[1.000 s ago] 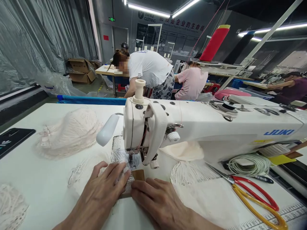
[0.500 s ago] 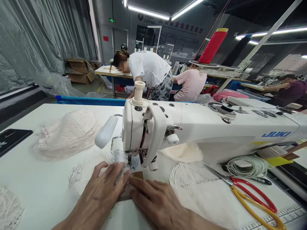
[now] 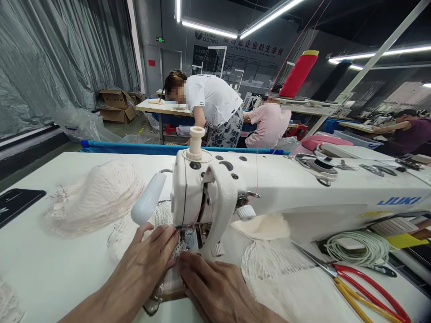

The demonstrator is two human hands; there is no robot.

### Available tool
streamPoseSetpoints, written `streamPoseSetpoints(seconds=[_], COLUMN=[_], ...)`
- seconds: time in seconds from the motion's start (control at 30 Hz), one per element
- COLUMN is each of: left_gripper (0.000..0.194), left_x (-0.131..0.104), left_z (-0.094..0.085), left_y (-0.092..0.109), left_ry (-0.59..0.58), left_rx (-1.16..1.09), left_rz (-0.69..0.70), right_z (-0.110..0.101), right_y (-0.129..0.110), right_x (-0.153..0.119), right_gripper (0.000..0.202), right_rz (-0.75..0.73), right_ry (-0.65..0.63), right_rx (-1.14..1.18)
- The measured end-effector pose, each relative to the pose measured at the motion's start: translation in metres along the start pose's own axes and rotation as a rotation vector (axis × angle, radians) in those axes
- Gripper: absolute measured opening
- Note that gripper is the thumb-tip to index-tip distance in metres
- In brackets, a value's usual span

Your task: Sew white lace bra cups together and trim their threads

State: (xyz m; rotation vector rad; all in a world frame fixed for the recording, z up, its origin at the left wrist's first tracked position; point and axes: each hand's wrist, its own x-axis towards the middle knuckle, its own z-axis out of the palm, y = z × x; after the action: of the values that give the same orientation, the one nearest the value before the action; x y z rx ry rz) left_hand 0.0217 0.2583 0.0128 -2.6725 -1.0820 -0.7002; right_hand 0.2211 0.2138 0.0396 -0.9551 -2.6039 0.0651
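Observation:
A white sewing machine [image 3: 202, 188] stands over the table, its presser foot [image 3: 190, 238] just beyond my fingertips. Left of the foot, my left hand [image 3: 150, 253] presses on white lacy fabric [image 3: 164, 215], fingers bent and close together. My right hand [image 3: 215, 280] lies just right of it, fingers together and curled at the edge of the work. Between the hands a flat piece with a shiny cover and brown edge [image 3: 171, 282] shows below the foot. Whatever lies under the fingertips is hidden.
A heap of pale fringed fabric [image 3: 97, 195] and a black phone [image 3: 20, 202] are at the left. On the right lie more fringed fabric [image 3: 266, 260], red-and-yellow-handled scissors [image 3: 367, 287] and coiled cord [image 3: 358, 242]. Several people work behind the machine.
The view has shifted, so the machine sits lower. More of the shiny, brown-edged piece now shows between my hands, and my left hand's fingers are closer together.

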Motion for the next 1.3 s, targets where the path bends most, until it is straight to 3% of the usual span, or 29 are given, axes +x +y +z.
streamPoseSetpoints(seconds=[0.17, 0.37, 0.6, 0.8, 1.3], left_gripper=[0.018, 0.022, 0.028, 0.027, 0.030], left_x=[0.001, 0.003, -0.001, -0.009, -0.002], left_z=[-0.001, 0.003, -0.009, -0.015, -0.020], left_y=[-0.004, -0.004, 0.016, 0.026, 0.030], left_ry=[-0.052, -0.008, 0.036, -0.080, -0.100], left_rx=[0.004, -0.017, -0.058, -0.047, 0.013], left_rz=[-0.022, -0.017, -0.040, -0.021, -0.040], right_z=[0.001, 0.003, 0.001, 0.002, -0.001], right_y=[-0.001, 0.000, -0.001, -0.001, -0.001], right_x=[0.003, 0.002, -0.002, -0.005, -0.005], right_gripper=[0.026, 0.026, 0.029, 0.026, 0.026], right_rz=[-0.001, 0.007, -0.009, -0.051, -0.069], right_ry=[0.022, 0.041, 0.012, 0.100, 0.099], right_rx=[-0.024, -0.046, -0.030, -0.023, -0.030])
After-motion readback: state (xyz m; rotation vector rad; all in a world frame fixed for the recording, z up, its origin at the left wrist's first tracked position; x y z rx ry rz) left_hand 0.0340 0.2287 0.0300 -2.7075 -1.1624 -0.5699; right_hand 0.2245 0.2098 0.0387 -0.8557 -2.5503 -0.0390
